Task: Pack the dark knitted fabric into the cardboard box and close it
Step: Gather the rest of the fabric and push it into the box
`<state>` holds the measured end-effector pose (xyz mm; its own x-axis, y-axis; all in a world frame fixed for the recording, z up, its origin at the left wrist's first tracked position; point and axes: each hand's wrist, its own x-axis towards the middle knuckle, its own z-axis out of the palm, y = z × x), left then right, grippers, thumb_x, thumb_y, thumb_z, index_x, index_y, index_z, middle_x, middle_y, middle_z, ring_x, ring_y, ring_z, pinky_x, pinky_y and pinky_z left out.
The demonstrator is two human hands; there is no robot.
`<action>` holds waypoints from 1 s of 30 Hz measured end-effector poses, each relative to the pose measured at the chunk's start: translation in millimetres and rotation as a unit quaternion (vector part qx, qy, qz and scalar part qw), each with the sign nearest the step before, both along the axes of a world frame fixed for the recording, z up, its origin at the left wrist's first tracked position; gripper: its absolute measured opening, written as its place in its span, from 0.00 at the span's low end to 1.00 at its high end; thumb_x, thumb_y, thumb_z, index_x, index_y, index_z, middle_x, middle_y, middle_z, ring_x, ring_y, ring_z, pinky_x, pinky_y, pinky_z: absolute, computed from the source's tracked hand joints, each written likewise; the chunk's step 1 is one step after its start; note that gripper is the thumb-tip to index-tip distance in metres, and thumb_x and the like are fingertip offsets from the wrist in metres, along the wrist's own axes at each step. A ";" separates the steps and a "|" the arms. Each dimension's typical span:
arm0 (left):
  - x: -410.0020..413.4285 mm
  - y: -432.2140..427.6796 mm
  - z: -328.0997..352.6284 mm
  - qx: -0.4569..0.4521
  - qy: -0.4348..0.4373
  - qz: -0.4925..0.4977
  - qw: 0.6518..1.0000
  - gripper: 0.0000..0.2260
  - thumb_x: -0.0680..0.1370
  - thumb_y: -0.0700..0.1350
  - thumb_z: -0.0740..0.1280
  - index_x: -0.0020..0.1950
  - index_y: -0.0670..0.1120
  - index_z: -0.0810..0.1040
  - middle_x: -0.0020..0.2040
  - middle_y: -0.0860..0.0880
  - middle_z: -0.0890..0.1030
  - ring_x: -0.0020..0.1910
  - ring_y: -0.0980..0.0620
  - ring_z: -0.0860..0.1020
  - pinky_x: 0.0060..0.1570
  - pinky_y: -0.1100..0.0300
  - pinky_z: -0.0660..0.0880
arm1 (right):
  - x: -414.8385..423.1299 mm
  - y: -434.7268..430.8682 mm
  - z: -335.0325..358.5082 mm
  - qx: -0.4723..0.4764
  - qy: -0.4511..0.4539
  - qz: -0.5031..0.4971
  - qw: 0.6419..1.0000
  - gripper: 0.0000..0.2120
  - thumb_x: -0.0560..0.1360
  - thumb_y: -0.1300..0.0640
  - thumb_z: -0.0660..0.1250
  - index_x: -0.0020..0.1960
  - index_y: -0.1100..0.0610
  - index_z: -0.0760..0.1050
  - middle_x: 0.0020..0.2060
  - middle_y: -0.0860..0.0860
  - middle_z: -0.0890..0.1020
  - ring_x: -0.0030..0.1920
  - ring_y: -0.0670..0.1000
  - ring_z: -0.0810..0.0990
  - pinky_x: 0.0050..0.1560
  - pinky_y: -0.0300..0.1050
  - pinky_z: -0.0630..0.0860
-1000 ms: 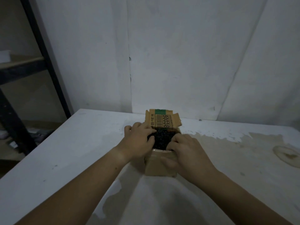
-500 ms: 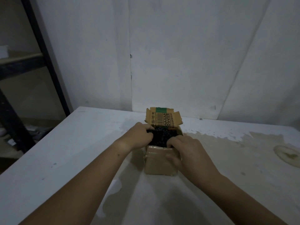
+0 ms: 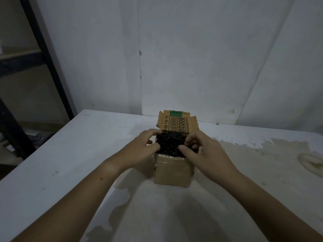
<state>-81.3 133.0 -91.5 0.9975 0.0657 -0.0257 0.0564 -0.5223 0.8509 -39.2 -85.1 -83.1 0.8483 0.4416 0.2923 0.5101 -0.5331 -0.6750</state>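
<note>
Two hands work at the mouth of the cardboard box [image 3: 172, 170] on the white surface [image 3: 73, 154]: the left hand [image 3: 139, 149] and right hand [image 3: 202, 151] each curl loosely, fingertips pressing the dark knitted fabric [image 3: 170, 145], which fills the opening between them. The printed flap [image 3: 176, 124] stands upright just behind, equally near both. The side flaps and the box's depth are hidden.

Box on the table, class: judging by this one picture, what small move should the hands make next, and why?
Probably press the dark fabric deeper. It fills the box to the rim, both hands (left hand, right hand) rest on it, and the back flap stands upright, not yet folded.
</note>
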 end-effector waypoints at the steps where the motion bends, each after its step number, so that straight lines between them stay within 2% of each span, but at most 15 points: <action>1: -0.4 -0.8 -1.3 -0.039 0.004 0.000 0.999 0.19 0.80 0.48 0.61 0.71 0.58 0.67 0.69 0.58 0.70 0.60 0.58 0.75 0.55 0.58 0.74 | 3.7 3.3 -0.4 0.007 0.001 -0.016 1.000 0.11 0.73 0.44 0.70 0.53 0.45 0.76 0.45 0.39 0.80 0.46 0.40 0.77 0.44 0.36 0.73; 3: 2.0 -4.5 -5.1 -0.132 0.018 0.019 0.991 0.20 0.81 0.43 0.61 0.71 0.58 0.65 0.67 0.57 0.71 0.57 0.59 0.76 0.46 0.62 0.75 | 9.4 12.3 1.0 -0.020 -0.025 -0.023 0.999 0.11 0.74 0.44 0.69 0.55 0.44 0.78 0.46 0.39 0.82 0.47 0.40 0.78 0.48 0.41 0.77; 5: 5.7 -8.8 -8.7 -0.172 0.040 0.055 0.983 0.24 0.79 0.42 0.64 0.71 0.57 0.61 0.66 0.55 0.71 0.57 0.56 0.76 0.41 0.62 0.74 | 10.3 23.4 3.6 -0.039 -0.047 -0.001 0.998 0.06 0.74 0.47 0.70 0.52 0.43 0.80 0.46 0.39 0.82 0.47 0.41 0.78 0.50 0.44 0.79; 7: 9.7 -12.0 -11.8 -0.172 0.062 0.077 0.980 0.26 0.77 0.43 0.67 0.70 0.54 0.60 0.64 0.52 0.71 0.56 0.52 0.76 0.42 0.59 0.75 | 7.9 31.2 5.7 -0.054 -0.061 0.040 0.996 0.05 0.74 0.49 0.70 0.49 0.43 0.81 0.46 0.40 0.83 0.48 0.41 0.78 0.49 0.46 0.79; 9: 11.1 -12.0 -13.1 -0.172 0.065 0.088 0.979 0.24 0.76 0.42 0.67 0.68 0.54 0.63 0.63 0.51 0.72 0.54 0.51 0.77 0.42 0.58 0.74 | 4.5 33.9 7.5 -0.078 -0.060 0.080 0.992 0.07 0.74 0.46 0.70 0.51 0.43 0.81 0.48 0.40 0.82 0.49 0.41 0.78 0.50 0.47 0.78; 12: 7.7 -7.1 -14.9 -0.200 0.070 0.070 0.975 0.20 0.77 0.40 0.65 0.66 0.55 0.68 0.62 0.54 0.76 0.52 0.51 0.79 0.43 0.58 0.75 | 2.4 29.0 9.1 -0.140 -0.044 0.139 0.979 0.17 0.72 0.38 0.68 0.58 0.43 0.79 0.52 0.41 0.78 0.53 0.44 0.75 0.55 0.50 0.75; 14: 6.6 -5.5 -18.7 -0.231 0.093 0.059 0.967 0.19 0.78 0.40 0.63 0.67 0.55 0.70 0.61 0.52 0.78 0.53 0.51 0.79 0.47 0.55 0.75 | 3.8 24.3 10.1 -0.206 -0.041 0.161 0.964 0.20 0.72 0.38 0.67 0.63 0.40 0.75 0.54 0.41 0.73 0.55 0.44 0.71 0.58 0.52 0.72; 16: 5.5 -7.5 -22.5 -0.263 0.113 0.044 0.957 0.18 0.78 0.42 0.61 0.67 0.52 0.71 0.55 0.49 0.79 0.47 0.51 0.79 0.43 0.57 0.74 | 6.6 20.2 10.6 -0.246 -0.028 0.165 0.955 0.22 0.73 0.40 0.67 0.66 0.39 0.72 0.55 0.42 0.68 0.56 0.44 0.68 0.60 0.51 0.69; 18: 4.4 -7.9 -25.5 -0.339 0.128 0.010 0.932 0.19 0.74 0.48 0.59 0.64 0.47 0.75 0.45 0.47 0.76 0.38 0.52 0.75 0.37 0.58 0.68 | 8.5 18.2 10.7 -0.258 -0.020 0.165 0.952 0.22 0.75 0.41 0.66 0.68 0.38 0.70 0.56 0.42 0.67 0.57 0.45 0.67 0.62 0.51 0.68; 19: 4.7 -5.9 -25.7 -0.366 0.135 -0.005 0.921 0.20 0.73 0.50 0.58 0.62 0.46 0.76 0.43 0.46 0.74 0.38 0.51 0.72 0.38 0.57 0.66 | 9.2 18.6 11.4 -0.264 -0.017 0.168 0.949 0.22 0.76 0.41 0.65 0.69 0.38 0.70 0.56 0.43 0.67 0.58 0.45 0.66 0.63 0.52 0.67; 20: 4.7 -3.9 -24.0 -0.366 0.141 -0.016 0.920 0.22 0.72 0.52 0.58 0.62 0.45 0.76 0.43 0.45 0.74 0.38 0.50 0.71 0.39 0.55 0.65 | 10.2 19.6 11.9 -0.273 -0.014 0.175 0.946 0.21 0.77 0.42 0.64 0.69 0.37 0.69 0.56 0.43 0.66 0.58 0.46 0.66 0.64 0.52 0.66; 22: 7.7 -1.4 -23.5 -0.316 0.139 -0.008 0.938 0.22 0.73 0.52 0.61 0.66 0.47 0.74 0.47 0.46 0.77 0.39 0.51 0.73 0.40 0.55 0.68 | 11.9 22.8 12.6 -0.296 -0.014 0.189 0.936 0.20 0.78 0.44 0.61 0.69 0.36 0.68 0.56 0.44 0.65 0.58 0.47 0.65 0.64 0.52 0.65; 25: 10.9 -9.2 -19.5 -0.218 0.119 0.021 0.968 0.21 0.77 0.49 0.63 0.70 0.58 0.68 0.57 0.49 0.80 0.52 0.51 0.79 0.48 0.55 0.75 | 13.8 22.1 13.6 -0.296 -0.022 0.200 0.934 0.18 0.79 0.46 0.60 0.68 0.34 0.68 0.55 0.43 0.65 0.57 0.47 0.64 0.64 0.51 0.63; 28: 11.8 -9.9 -20.8 -0.161 0.083 0.023 0.983 0.28 0.78 0.47 0.63 0.72 0.65 0.55 0.67 0.50 0.73 0.58 0.50 0.78 0.51 0.55 0.77 | 16.1 17.3 9.3 -0.272 -0.040 0.207 0.939 0.18 0.79 0.47 0.62 0.68 0.36 0.70 0.57 0.42 0.67 0.57 0.46 0.65 0.63 0.49 0.64; 30: 11.4 -7.1 -17.0 -0.112 0.057 0.018 0.992 0.30 0.74 0.49 0.64 0.68 0.70 0.53 0.73 0.52 0.64 0.61 0.47 0.76 0.51 0.54 0.77 | 15.4 13.0 3.1 -0.239 -0.083 0.205 0.945 0.18 0.78 0.46 0.64 0.67 0.39 0.72 0.58 0.41 0.70 0.57 0.44 0.68 0.61 0.44 0.67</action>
